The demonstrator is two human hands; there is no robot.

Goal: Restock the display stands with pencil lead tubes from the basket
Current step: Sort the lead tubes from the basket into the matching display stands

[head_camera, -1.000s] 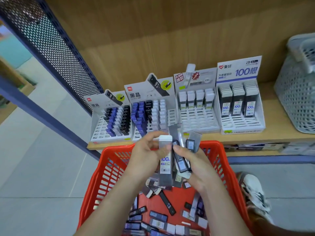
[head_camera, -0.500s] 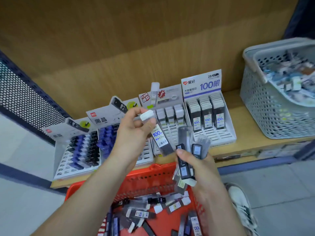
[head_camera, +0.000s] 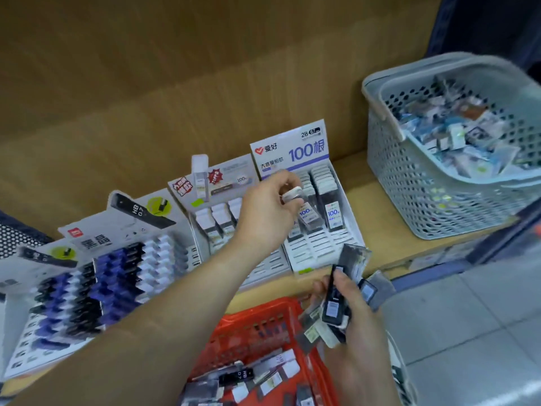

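Head view: my left hand (head_camera: pixel 268 209) pinched a white-capped tube (head_camera: pixel 292 194) over the matching stand (head_camera: pixel 292 153), I judged to slot it; my right hand (head_camera: pixel 355 315) gripped spare tubes (head_camera: pixel 335 300) above the red basket (head_camera: pixel 254 326).

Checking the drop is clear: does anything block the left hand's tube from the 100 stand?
Nothing visible does. The left hand pinches the tube just above the stand, whose front slots lie bare; stocked tubes fill only its back rows. The hand hides the slot right under it.
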